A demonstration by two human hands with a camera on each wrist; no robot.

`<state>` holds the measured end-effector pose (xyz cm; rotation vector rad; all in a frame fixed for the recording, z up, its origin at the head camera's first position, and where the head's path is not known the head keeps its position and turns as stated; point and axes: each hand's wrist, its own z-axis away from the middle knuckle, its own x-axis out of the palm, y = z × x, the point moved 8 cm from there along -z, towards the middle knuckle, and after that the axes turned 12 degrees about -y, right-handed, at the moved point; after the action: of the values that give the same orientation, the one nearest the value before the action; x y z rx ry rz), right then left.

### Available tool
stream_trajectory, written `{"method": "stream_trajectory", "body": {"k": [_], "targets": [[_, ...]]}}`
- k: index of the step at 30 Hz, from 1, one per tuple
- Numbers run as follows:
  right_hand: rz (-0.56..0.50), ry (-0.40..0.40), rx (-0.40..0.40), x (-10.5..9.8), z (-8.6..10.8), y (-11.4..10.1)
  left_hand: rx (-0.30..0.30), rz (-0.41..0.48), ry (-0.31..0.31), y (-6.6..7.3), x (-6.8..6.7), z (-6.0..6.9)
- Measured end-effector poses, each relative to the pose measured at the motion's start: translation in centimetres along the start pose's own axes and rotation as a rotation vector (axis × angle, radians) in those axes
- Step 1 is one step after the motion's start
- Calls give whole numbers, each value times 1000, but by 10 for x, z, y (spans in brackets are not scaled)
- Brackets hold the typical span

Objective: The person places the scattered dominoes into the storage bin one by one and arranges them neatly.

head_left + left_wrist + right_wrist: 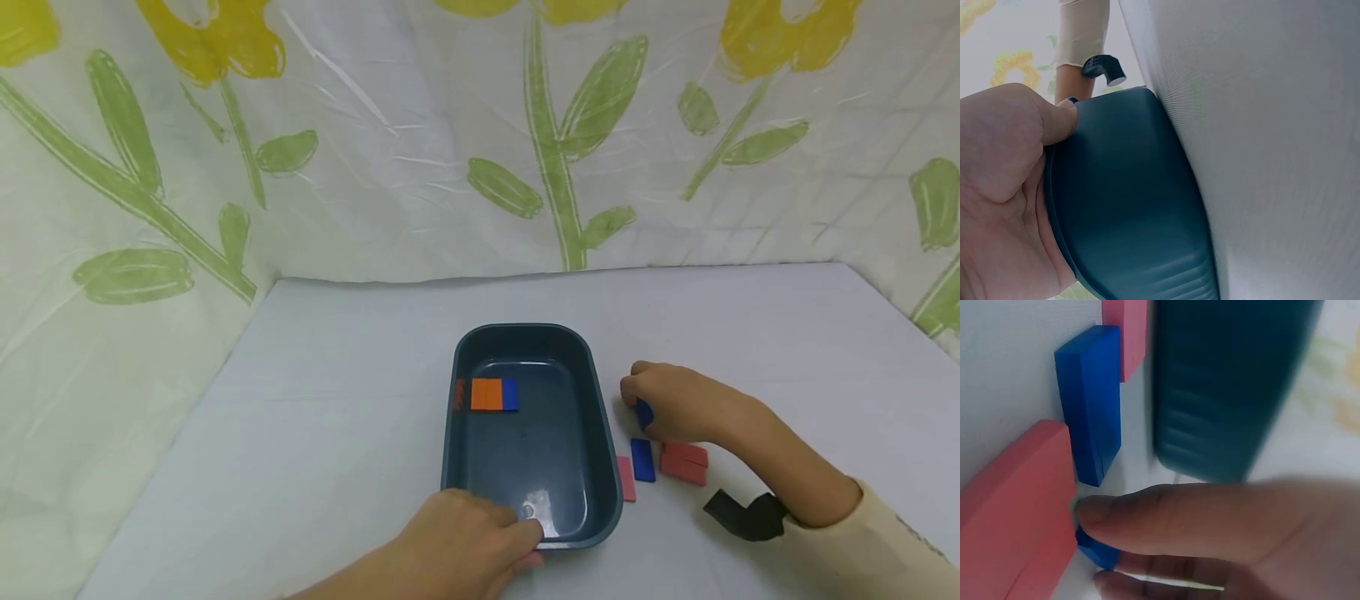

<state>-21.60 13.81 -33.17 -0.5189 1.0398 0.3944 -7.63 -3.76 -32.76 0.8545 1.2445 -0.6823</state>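
Observation:
A dark teal plastic tray [525,467] lies on the table. Its near rim is gripped by my left hand [465,537], the thumb over the edge in the left wrist view. Inside the tray, orange blocks [486,395] and a blue block [510,395] sit side by side near the left wall. To the tray's right, my right hand [678,400] pinches another blue block [1099,551] between thumb and fingers, low over the table; the hand partly hides it. A second loose blue block [642,460] lies just nearer, beside red blocks [684,463].
A pink block [626,479] lies against the tray's right side, partly hidden by it. The white table [315,417] ends at a hanging sheet [405,167] painted with yellow flowers. A black camera mount [746,515] is on my right wrist.

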Motion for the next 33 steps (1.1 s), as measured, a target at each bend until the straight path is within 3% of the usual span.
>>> {"method": "stream_trajectory", "body": {"k": [9,16,21,28,33], "targets": [[34,-14,-18,-6,1,-1,0,-1,-7,1,-1,-1],[67,-6,-49,-29,7,-8,9,-19,19,1,-1,1],[88,0,-64,-47,10,-19,21,-18,48,2,-3,2],[102,-9,-112,-64,8,-42,2,-18,6,1,-2,0],[129,-21,-162,-74,2,-60,3,-14,13,2,-2,1]]}}
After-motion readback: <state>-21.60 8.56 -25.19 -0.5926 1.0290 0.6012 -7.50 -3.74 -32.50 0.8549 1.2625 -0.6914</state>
